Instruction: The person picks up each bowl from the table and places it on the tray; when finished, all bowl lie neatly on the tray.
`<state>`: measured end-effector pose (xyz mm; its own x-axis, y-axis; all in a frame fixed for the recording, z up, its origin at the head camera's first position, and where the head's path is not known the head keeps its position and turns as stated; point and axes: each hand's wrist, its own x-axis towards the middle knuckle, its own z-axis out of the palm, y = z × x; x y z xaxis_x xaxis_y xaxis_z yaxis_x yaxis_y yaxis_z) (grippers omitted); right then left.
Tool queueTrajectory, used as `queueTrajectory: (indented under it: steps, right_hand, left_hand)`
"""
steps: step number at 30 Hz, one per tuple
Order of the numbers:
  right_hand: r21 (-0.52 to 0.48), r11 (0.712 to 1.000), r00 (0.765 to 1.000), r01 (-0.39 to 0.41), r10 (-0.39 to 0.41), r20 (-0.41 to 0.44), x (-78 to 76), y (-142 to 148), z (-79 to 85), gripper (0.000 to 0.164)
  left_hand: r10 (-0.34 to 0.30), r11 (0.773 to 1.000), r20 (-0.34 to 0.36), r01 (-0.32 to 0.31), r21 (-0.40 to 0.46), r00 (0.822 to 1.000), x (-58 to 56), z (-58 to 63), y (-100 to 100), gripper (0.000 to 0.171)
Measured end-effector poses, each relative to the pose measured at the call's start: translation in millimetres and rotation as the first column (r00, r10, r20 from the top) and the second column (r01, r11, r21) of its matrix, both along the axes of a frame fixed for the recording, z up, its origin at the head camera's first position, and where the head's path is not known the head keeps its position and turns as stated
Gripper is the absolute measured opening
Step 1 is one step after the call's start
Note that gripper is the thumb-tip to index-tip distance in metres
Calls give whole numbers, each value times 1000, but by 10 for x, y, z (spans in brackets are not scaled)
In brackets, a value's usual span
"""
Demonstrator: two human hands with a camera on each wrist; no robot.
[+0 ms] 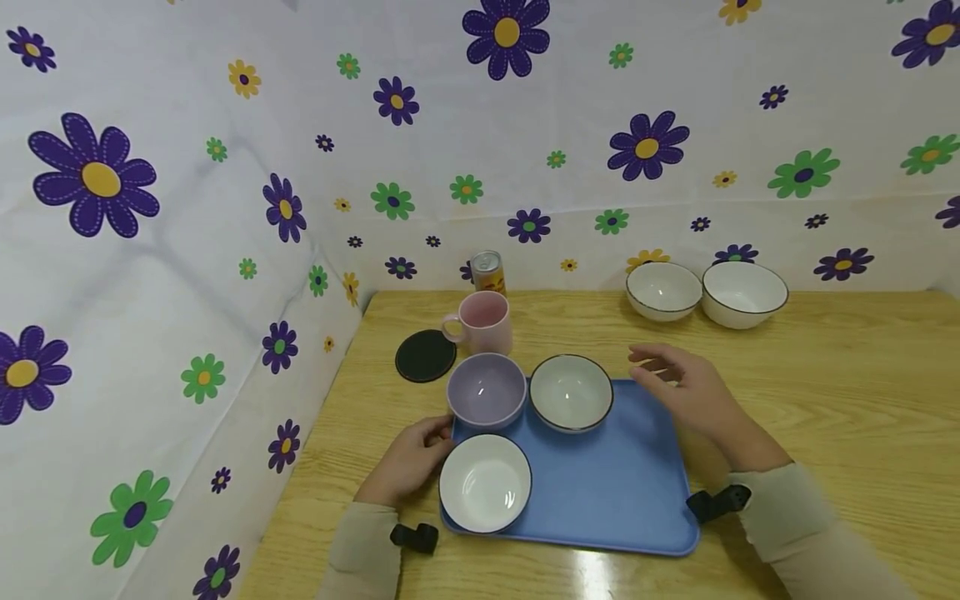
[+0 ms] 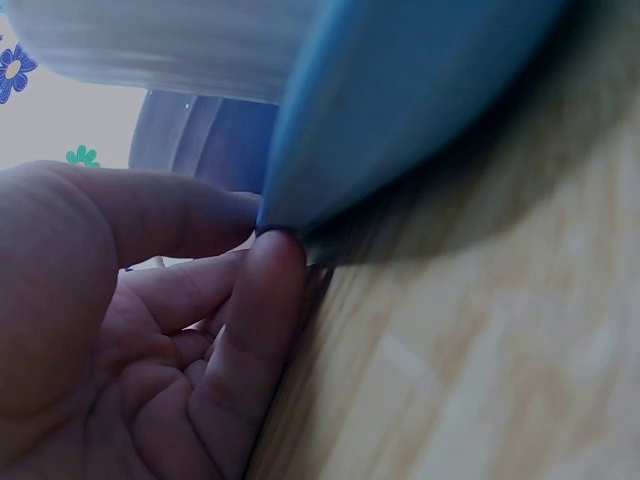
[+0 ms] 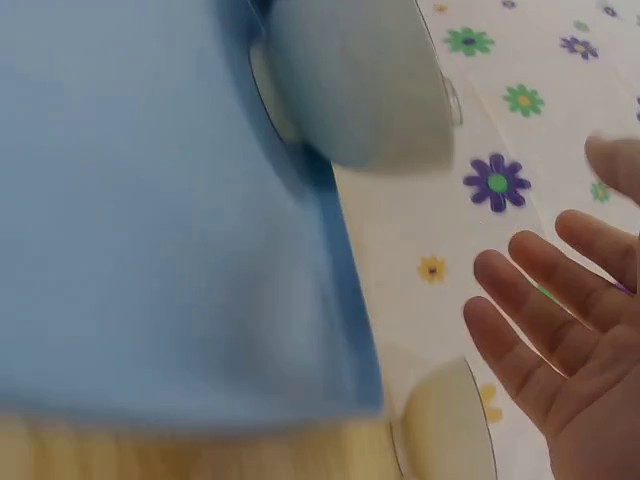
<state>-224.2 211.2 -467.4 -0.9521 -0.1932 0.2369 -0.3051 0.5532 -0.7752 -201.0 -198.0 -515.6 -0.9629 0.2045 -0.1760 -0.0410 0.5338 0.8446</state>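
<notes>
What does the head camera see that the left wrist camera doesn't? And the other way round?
Only the head view shows the pink mug, the can and the right hand. Only the left wrist view clearly shows the fingertips of the left hand pinching the edge of the blue tray. Both show that hand, the tray, the purple bowl, a white bowl, the table and the flowery cloth.

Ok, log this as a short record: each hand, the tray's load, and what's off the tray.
Left hand: pinches the left edge of the blue tray
Right hand: holds nothing; apart from the tray, near its far right corner
On tray: purple bowl, near white bowl, far white bowl
Beyond tray, left: pink mug, can behind it, dark round mat to its left
Back right: smaller white bowl beside larger white bowl
</notes>
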Motion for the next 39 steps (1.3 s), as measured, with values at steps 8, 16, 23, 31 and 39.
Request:
queueTrajectory:
  steps: [8, 16, 23, 31, 39]
  right_hand:
    - [-1, 987, 987, 158, -158, -40, -142, 389, -9, 34]
    - [40, 948, 948, 315, -314, -46, -313, 763, -1, 38]
    - [-1, 901, 888, 434, -428, -166, -452, 1028, -4, 40]
    - [26, 861, 861, 509, -508, -21, -650, 1268, -75, 86]
    - [-11, 863, 844, 505, -492, 216, -790, 1416, -111, 120]
  left_hand:
    - [1, 1000, -4, -1, 8, 1000, 1, -27, 0, 43]
    - [-4, 1000, -4, 4, 13, 1000, 13, -2, 6, 42]
    - [7, 1000, 0, -7, 23, 1000, 11, 4, -8, 42]
    - [-19, 999, -20, 20, 25, 1000, 7, 11, -38, 42]
    - [-25, 999, -12, 25, 36, 1000, 32, 54, -8, 44]
